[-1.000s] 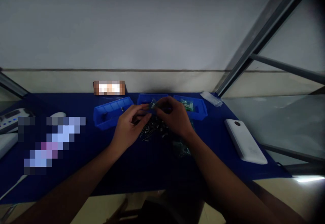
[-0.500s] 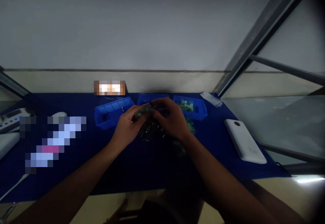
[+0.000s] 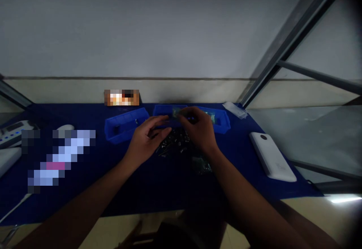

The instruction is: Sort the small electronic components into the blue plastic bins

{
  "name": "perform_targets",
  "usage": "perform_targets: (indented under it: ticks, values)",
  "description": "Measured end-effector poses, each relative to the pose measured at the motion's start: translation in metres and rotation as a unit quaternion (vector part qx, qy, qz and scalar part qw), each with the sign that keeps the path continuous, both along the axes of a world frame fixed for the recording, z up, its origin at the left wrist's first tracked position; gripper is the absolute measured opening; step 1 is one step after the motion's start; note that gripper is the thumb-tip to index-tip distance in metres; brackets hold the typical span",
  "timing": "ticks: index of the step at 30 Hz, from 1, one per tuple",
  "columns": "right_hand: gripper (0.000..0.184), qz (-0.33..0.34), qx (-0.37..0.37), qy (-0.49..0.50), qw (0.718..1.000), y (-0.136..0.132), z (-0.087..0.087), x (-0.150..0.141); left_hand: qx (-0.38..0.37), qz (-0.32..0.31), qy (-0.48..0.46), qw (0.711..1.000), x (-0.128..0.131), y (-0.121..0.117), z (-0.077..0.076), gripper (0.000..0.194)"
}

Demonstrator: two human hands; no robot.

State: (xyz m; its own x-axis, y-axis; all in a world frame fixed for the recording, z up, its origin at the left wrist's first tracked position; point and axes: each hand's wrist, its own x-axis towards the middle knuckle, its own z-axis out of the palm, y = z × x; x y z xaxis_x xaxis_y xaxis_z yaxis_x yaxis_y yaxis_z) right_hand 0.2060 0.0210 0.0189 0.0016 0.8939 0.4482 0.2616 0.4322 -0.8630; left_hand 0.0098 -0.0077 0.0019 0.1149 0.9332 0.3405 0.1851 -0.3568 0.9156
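Note:
My right hand (image 3: 198, 127) pinches a small clear-green plastic bag (image 3: 175, 112) between thumb and fingers, in front of the middle blue bin (image 3: 162, 109). To its left, my left hand (image 3: 145, 138) has thumb and fingers apart with nothing between them. Below and between both hands lies a pile of loose screws (image 3: 177, 141) on the blue cloth. Part of the pile is hidden by my right hand. A dark, see-through bag (image 3: 202, 165) rests by my right wrist; its contents are too dim to make out.
A left blue bin (image 3: 124, 126) holds a small shiny piece. Green packets lie in the right blue bin (image 3: 223, 124). A white power bank (image 3: 273, 158) lies at the right, a clear bag (image 3: 235, 110) at the back right, and a power strip (image 3: 17, 133) at the far left.
My hands have moved apart. The green bag, earlier between both hands, has gone up and right with my right hand. My left hand has let go and its fingers have spread.

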Motion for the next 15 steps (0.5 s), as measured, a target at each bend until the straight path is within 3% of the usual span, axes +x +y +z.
perform_targets:
  ticks: [3,6,10,13,15]
  values:
    - [0.032,0.139,0.019,-0.056,0.988,-0.005,-0.001,-0.004,0.004,-0.020,0.017,1.000,-0.001,-0.001,0.003,0.041]
    - [0.041,0.197,0.017,-0.075,0.977,-0.007,-0.001,-0.006,0.023,0.016,0.039,0.999,-0.005,0.002,0.002,0.033]
    - [0.024,0.133,0.002,-0.042,0.990,-0.005,-0.001,-0.006,0.022,0.042,0.019,0.999,-0.010,0.008,-0.005,0.032]
    - [0.031,0.080,0.002,-0.012,0.997,-0.003,-0.002,-0.005,-0.045,0.019,-0.053,0.997,-0.009,0.010,-0.009,0.046]
    - [0.034,0.099,-0.009,-0.026,0.995,-0.003,-0.002,-0.005,-0.069,-0.003,-0.080,0.994,-0.007,0.010,-0.010,0.054]
